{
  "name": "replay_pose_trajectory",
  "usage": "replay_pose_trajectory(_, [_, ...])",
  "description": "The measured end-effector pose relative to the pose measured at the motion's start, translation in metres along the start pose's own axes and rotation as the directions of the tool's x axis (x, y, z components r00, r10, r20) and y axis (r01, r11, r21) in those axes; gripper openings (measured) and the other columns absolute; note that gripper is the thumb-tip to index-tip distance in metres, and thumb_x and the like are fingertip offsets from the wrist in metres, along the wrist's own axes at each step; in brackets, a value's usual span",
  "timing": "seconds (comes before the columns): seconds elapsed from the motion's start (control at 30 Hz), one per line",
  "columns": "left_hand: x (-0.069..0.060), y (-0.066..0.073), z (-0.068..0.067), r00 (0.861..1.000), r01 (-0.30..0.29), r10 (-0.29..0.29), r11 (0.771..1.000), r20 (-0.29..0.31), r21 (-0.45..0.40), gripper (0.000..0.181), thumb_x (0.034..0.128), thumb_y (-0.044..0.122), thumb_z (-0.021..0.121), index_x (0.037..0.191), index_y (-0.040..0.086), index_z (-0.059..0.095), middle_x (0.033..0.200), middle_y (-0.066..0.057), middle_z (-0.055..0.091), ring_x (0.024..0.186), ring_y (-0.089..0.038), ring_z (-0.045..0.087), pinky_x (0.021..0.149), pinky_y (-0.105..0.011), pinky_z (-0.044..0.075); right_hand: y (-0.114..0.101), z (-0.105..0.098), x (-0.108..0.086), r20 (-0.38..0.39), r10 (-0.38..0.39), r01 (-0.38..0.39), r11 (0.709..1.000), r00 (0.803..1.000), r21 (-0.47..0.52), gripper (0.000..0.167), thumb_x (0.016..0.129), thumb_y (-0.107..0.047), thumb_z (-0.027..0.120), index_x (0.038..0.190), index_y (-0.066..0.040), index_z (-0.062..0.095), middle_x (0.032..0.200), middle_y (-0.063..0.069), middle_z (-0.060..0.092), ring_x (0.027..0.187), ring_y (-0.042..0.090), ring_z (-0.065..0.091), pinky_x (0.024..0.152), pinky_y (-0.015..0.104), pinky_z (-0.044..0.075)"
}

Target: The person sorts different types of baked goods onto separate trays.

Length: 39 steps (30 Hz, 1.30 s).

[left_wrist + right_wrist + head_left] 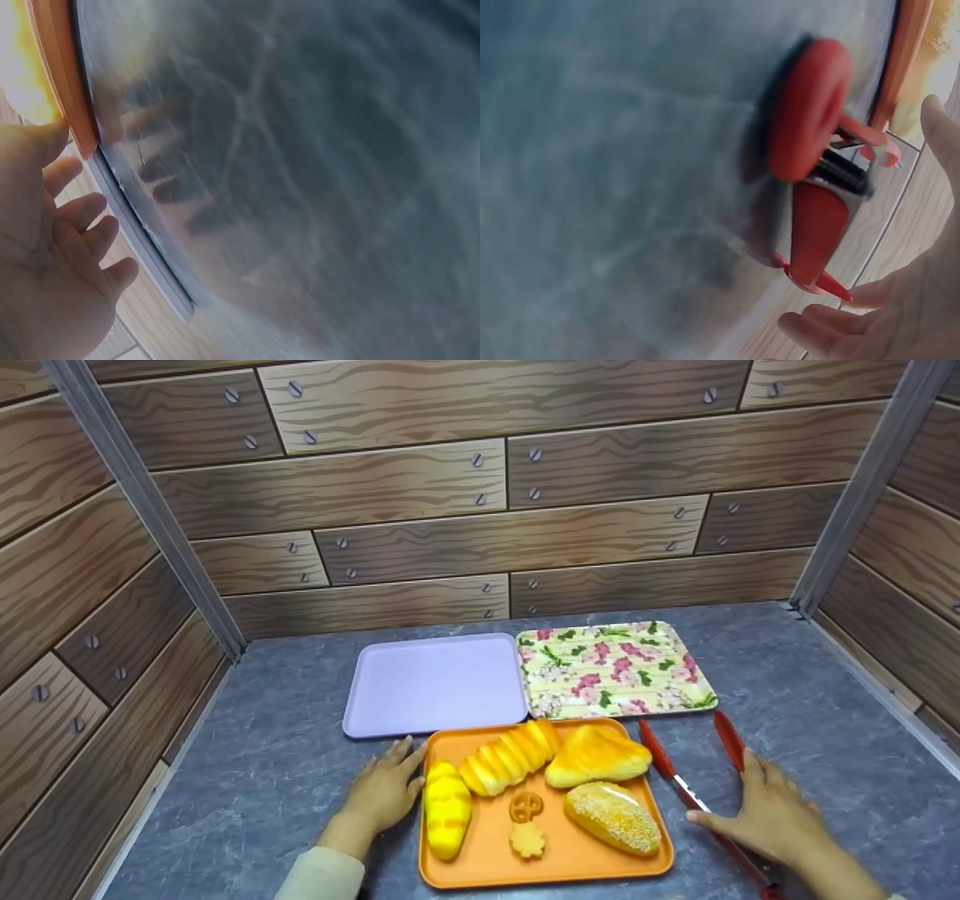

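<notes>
An orange tray [480,873] holds several toy breads: a yellow striped loaf [448,810], a ridged loaf [511,757], a triangular bread [598,756] and a seeded bun [613,817]. Between them lie a small pretzel [526,808] and a flower-shaped biscuit [527,840]. My left hand [382,787] is beside the tray's left edge, fingers extended; whether it touches the rim I cannot tell. Red-tipped tongs [684,791] lie spread apart at the tray's right. Above them my right hand [776,810] has its thumb and fingers spread, not gripping. The right wrist view shows the tongs' red end [810,109].
Behind the orange tray lie a lilac tray [439,686] and a floral tray [615,671], side by side. Wood-patterned panels [420,540] enclose the grey marbled tabletop [277,757] at the back and both sides.
</notes>
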State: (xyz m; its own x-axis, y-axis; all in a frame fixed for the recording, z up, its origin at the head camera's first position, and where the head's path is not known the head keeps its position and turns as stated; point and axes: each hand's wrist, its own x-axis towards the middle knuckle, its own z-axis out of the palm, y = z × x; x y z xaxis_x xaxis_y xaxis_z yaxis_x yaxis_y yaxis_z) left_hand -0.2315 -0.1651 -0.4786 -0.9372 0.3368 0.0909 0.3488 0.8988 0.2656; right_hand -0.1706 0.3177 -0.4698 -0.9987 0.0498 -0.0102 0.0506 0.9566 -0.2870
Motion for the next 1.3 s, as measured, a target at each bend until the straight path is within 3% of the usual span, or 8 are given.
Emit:
replay_pose_trajectory(0.17, [-0.001, 0.001, 0.0, 1.0, -0.017, 0.018, 1.0, 0.024, -0.005, 0.045, 0.0979, 0.021, 0.053, 0.141, 0.009, 0.047, 0.146, -0.016, 0.039, 0.135, -0.035, 0.034, 0.107, -0.056, 0.028, 0.0, -0.003, 0.003, 0.089, 0.05, -0.048, 0.999, 0.995, -0.017, 0.141, 0.064, -0.084, 0.058, 0.134, 0.029, 0.01, 0.127, 0.055, 0.02, 0.113, 0.069, 0.026, 0.081, 0.077, 0.033])
replay_pose_trajectory(0.3, [-0.001, 0.002, 0.001, 0.999, -0.029, 0.029, 1.0, 0.029, -0.004, 0.046, 0.0979, 0.02, 0.052, 0.142, 0.008, 0.047, 0.146, -0.017, 0.039, 0.134, -0.035, 0.034, 0.106, -0.055, 0.03, 0.0, -0.003, 0.005, 0.109, 0.065, -0.067, 0.998, 0.992, 0.009, 0.141, 0.064, -0.081, 0.061, 0.132, 0.031, 0.008, 0.125, 0.057, 0.02, 0.112, 0.07, 0.027, 0.084, 0.075, 0.034])
replay_pose_trajectory(0.67, [0.0, 0.002, 0.002, 0.999, -0.045, 0.045, 0.999, 0.023, -0.004, 0.046, 0.0982, 0.02, 0.052, 0.141, 0.004, 0.046, 0.145, -0.017, 0.041, 0.133, -0.036, 0.036, 0.107, -0.053, 0.03, -0.001, 0.002, 0.007, 0.081, 0.067, -0.07, 0.997, 0.994, 0.03, 0.142, 0.063, -0.078, 0.066, 0.131, 0.032, 0.007, 0.123, 0.058, 0.02, 0.11, 0.071, 0.028, 0.088, 0.073, 0.032])
replay_pose_trajectory(0.93, [-0.001, 0.001, 0.003, 0.999, -0.047, 0.047, 0.999, 0.025, -0.011, 0.047, 0.0985, 0.019, 0.05, 0.142, 0.003, 0.045, 0.145, -0.017, 0.04, 0.133, -0.036, 0.036, 0.107, -0.052, 0.03, -0.002, 0.004, 0.013, 0.11, 0.107, -0.112, 0.993, 0.988, 0.043, 0.144, 0.058, -0.077, 0.07, 0.128, 0.034, 0.011, 0.119, 0.057, 0.025, 0.107, 0.068, 0.033, 0.089, 0.07, 0.035])
replay_pose_trajectory(1.3, [0.001, 0.0, 0.004, 0.997, -0.056, 0.057, 0.998, 0.047, -0.012, 0.047, 0.0988, 0.018, 0.05, 0.142, 0.0, 0.043, 0.146, -0.017, 0.039, 0.134, -0.035, 0.036, 0.107, -0.052, 0.03, 0.006, 0.001, 0.01, 0.028, 0.082, -0.085, 0.991, 0.996, 0.108, 0.138, 0.056, -0.066, 0.08, 0.127, 0.034, 0.017, 0.114, 0.055, 0.032, 0.102, 0.065, 0.04, 0.087, 0.067, 0.038])
